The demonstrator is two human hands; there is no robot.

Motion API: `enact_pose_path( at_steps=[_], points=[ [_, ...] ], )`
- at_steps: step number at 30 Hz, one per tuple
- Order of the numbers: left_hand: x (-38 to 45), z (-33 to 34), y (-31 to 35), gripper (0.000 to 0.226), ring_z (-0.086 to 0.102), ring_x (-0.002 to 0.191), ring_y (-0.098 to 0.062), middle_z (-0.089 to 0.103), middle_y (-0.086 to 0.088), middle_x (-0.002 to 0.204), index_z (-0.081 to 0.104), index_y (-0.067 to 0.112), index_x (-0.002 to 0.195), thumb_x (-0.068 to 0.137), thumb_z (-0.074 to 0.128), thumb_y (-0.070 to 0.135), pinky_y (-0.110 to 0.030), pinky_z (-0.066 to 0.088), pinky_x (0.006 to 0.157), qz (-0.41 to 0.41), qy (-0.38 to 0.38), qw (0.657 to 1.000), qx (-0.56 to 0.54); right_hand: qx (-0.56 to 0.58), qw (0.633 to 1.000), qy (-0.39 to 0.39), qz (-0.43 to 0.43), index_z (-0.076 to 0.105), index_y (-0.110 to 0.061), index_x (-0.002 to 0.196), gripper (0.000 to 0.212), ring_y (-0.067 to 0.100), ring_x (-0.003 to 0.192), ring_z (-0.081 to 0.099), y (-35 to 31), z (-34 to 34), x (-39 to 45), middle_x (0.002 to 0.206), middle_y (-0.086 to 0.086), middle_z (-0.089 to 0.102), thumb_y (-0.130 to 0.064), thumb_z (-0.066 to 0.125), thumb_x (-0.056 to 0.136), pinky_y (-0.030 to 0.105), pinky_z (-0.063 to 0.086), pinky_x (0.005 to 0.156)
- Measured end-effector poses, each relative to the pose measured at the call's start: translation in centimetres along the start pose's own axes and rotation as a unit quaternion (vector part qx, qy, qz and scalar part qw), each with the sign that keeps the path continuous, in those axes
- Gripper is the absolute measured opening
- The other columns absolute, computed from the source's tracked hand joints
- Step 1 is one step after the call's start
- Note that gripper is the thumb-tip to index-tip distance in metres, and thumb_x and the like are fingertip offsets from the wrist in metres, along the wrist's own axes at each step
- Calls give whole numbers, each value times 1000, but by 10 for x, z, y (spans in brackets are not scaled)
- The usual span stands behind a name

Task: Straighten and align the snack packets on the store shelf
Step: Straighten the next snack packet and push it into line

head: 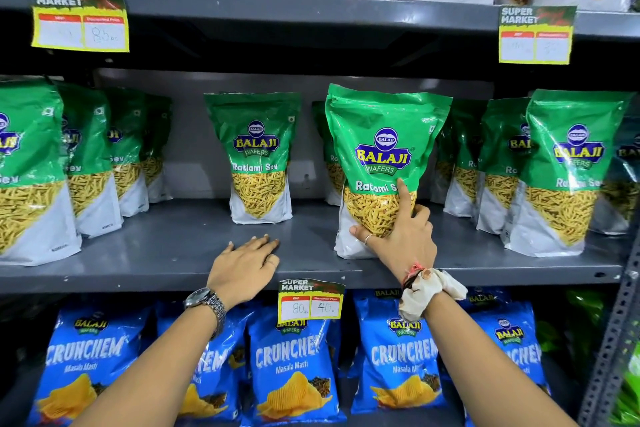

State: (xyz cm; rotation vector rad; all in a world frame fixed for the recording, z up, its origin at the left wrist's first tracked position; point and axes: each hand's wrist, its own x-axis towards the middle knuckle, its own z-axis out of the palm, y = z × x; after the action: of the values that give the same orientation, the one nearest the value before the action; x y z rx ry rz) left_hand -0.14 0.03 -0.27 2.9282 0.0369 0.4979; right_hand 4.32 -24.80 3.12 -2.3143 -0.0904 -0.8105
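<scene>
the right hand (401, 239) covers the lower middle of the front ratlami sev packet (384, 163), hiding the end of its printed name and part of the clear window; its fingers (403, 192) are pressed around the packet's lower front, index finger pointing up, thumb on the left lower edge. this packet stands upright near the front lip of the grey middle shelf (173, 253), forward of the others. behind it another packet is mostly hidden, only a green strip and a bit of window showing at its left. left of the held packet a single ratlami sev packet (258, 156) stands farther back, fully visible. between these two, and in front of the single one, the shelf is bare; the left hand (244, 267) lies flat there, fingers together and extended, gripping nothing. further left a row of green packets (86, 156) recedes, each overlapping the next, the nearest cut off by the frame edge. right of the held packet another row (561, 170) overlaps likewise, the far-right ones dim and hard to read. the price label (310, 302) on the shelf lip below the held packet reads 80 and 40. blue crunchem bags (294, 364) below are partly hidden by both forearms; packets on the shelf above are cut off at the top
</scene>
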Motion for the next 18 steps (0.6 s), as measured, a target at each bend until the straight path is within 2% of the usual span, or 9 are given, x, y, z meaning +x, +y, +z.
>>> enact_pose_path(
  at_steps=[8,10,13,15,18],
  points=[
    [0,1,-1,47,23,143,-11,25,9,156,30,31,144,97,24,36,-42,13,119,1,4,1000,-2,-8,1000,8,-19,4,-37,149,114,40,119,43,2,1,-3,135,18,36,-74,65,61,49,49,78],
    [-1,1,0,50,28,141,-11,30,9,154,35,32,141,93,22,39,-42,17,118,0,22,1000,-5,0,1000,19,-21,1,-33,150,117,42,125,39,2,3,-7,144,21,28,-76,63,61,52,48,83],
    [-8,2,1,56,39,135,-8,45,12,146,48,35,133,84,21,43,-39,28,113,3,78,997,-2,12,994,92,-56,7,-21,150,116,42,136,26,-3,7,-14,149,25,22,-80,55,63,56,40,99],
    [-11,2,-3,54,41,134,-7,49,13,142,52,35,129,85,23,44,-40,31,112,7,89,996,-9,33,984,136,-115,14,-13,147,103,41,139,21,-11,8,-17,149,25,23,-72,54,72,54,29,109],
    [-16,-2,-18,48,41,134,-9,50,11,142,54,33,128,90,26,43,-43,30,113,-11,93,995,-25,66,963,168,-200,29,-7,141,78,36,140,22,-29,5,-22,149,21,29,-46,59,81,46,20,117]
  ],
)
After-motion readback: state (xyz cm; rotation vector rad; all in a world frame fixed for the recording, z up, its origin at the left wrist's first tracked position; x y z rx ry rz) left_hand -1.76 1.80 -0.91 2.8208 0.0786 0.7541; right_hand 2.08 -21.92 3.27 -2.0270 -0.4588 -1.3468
